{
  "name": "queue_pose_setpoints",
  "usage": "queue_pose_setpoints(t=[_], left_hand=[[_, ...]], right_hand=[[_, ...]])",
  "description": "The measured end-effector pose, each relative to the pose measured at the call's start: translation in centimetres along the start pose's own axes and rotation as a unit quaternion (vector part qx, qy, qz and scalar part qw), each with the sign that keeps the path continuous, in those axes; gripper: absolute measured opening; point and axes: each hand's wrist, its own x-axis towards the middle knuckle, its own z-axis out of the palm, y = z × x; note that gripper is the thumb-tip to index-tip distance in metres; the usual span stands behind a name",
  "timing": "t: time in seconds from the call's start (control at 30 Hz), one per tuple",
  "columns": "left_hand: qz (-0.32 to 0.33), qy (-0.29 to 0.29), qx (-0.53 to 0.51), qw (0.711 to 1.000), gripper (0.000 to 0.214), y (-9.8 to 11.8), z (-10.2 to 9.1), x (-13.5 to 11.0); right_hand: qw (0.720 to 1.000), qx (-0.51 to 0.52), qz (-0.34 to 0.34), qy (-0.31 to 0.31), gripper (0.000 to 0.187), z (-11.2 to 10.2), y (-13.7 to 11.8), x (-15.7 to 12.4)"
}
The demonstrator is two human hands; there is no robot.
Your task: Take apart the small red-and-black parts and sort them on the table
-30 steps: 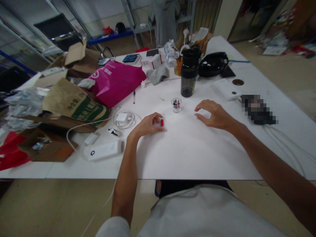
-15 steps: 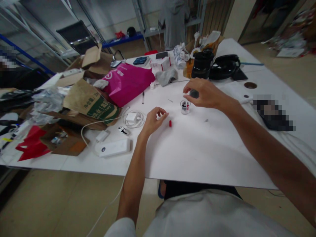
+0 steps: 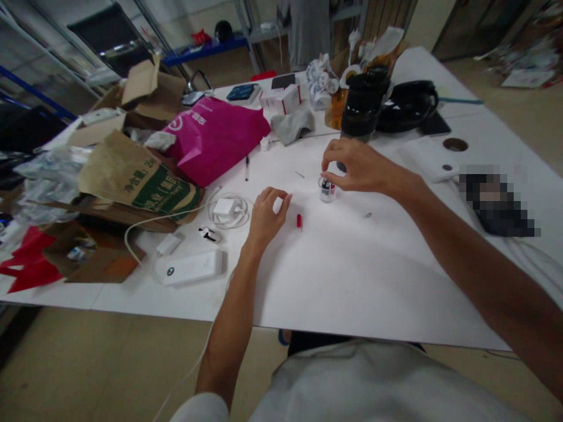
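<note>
My right hand (image 3: 352, 167) is over a small clear cup (image 3: 328, 197), with thumb and forefinger pinched at its rim. Whatever is between those fingertips is too small to make out. Black and red pieces (image 3: 326, 186) stand inside the cup. Through the loop of the fingers a dark round thing shows partly. To the left, my left hand (image 3: 269, 214) hovers low over the table, fingers loosely curved and nothing visible in them. Just right of it lies a small red cylinder (image 3: 299, 221). A thin metal-looking bit (image 3: 299, 174) and a tiny grey piece (image 3: 368, 215) lie near the cup.
On the left are a white power bank (image 3: 193, 268), a coiled cable with charger (image 3: 226, 209), a brown paper bag (image 3: 136, 176) and a magenta bag (image 3: 215, 138). A black bottle (image 3: 363, 105) stands behind my right hand. The white table's (image 3: 352, 293) front edge is close to my body.
My right hand has lowered to the cup's rim, its thumb and forefinger closer together. My left hand has shifted little, staying beside the red cylinder. The whole view has moved slightly.
</note>
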Motion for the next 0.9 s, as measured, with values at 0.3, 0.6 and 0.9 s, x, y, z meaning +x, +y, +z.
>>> queue_pose_setpoints(t=[0.3,0.6,0.9], left_hand=[[0.038,0.041,-0.03,0.998,0.024,0.3,0.4,0.1],[0.038,0.043,-0.028,0.998,0.022,0.6,0.5,0.1],[0.045,0.041,-0.03,0.998,0.015,0.5,0.4,0.1]], right_hand=[[1.0,-0.015,0.01,-0.017,0.029,0.4,0.2,-0.1],[0.998,-0.034,0.018,-0.039,0.031,0.6,0.2,0.0],[0.998,-0.038,0.01,-0.039,0.032,1.2,0.3,0.0]])
